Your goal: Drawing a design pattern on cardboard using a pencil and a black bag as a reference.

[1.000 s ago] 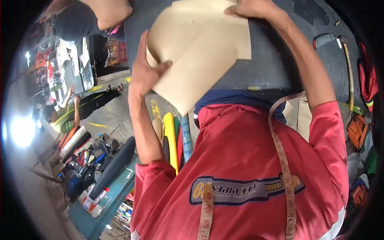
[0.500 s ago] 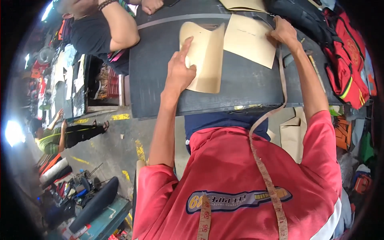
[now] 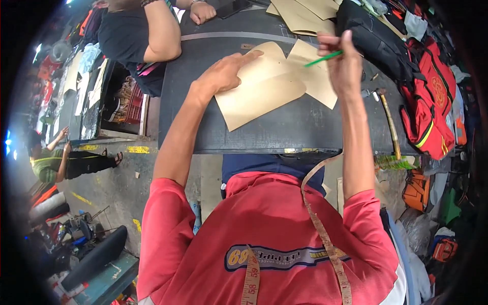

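Right now, the tan sheet (image 3: 267, 91) lies on the dark table (image 3: 254, 140) in front of you, turned at a slant, its right end rounded and its lower-left corner pointed toward you. Your left hand (image 3: 221, 73) rests palm-down on its upper-left part, that grip spread flat and closed around nothing. A second tan sheet (image 3: 323, 84) sits at its right, one corner pointing toward you. Over this one you raise your right hand (image 3: 347, 66), somewhat blurred, with its grip pinched around a slim green stick (image 3: 321, 59); you have the tip slanting down to the left, but whether it touches the paper you cannot tell from this view.

Farther across, more tan sheets (image 3: 300, 15) overlap near the far edge, beside a black bag (image 3: 373, 40). To your right you have a wooden-handled tool (image 3: 389, 119) and a red bag (image 3: 429, 96). At your far left, a co-worker's hand (image 3: 203, 12) rests on the table. Your measuring tape (image 3: 316, 218) hangs over your red shirt (image 3: 264, 213).
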Demonstrator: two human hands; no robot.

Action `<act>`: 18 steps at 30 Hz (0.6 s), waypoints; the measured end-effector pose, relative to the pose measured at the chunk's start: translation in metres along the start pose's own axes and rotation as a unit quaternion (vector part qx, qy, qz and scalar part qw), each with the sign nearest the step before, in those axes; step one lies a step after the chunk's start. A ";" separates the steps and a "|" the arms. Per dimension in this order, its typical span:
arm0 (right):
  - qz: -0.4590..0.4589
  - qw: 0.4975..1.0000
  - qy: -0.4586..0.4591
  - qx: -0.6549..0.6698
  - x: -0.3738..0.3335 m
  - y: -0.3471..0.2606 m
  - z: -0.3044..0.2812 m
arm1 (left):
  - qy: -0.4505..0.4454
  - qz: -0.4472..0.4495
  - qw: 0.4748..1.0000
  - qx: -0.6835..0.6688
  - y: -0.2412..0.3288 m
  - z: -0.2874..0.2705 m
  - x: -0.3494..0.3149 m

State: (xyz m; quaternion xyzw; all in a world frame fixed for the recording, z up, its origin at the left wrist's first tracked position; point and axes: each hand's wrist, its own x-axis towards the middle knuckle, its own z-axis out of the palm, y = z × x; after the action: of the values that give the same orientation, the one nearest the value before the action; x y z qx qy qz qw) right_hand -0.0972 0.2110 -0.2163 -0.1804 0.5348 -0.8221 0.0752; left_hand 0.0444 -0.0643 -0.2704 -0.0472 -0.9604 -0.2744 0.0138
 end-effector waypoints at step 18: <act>0.116 0.964 -0.114 -0.213 -0.093 0.106 0.050 | 0.136 -0.041 0.967 0.211 -0.023 -0.005 -0.054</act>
State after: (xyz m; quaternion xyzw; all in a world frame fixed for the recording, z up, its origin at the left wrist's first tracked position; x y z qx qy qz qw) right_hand 0.0000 0.1535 -0.3147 -0.2213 0.7024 -0.6491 0.1904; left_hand 0.0961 -0.0908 -0.2812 0.0343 -0.9867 -0.0694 0.1431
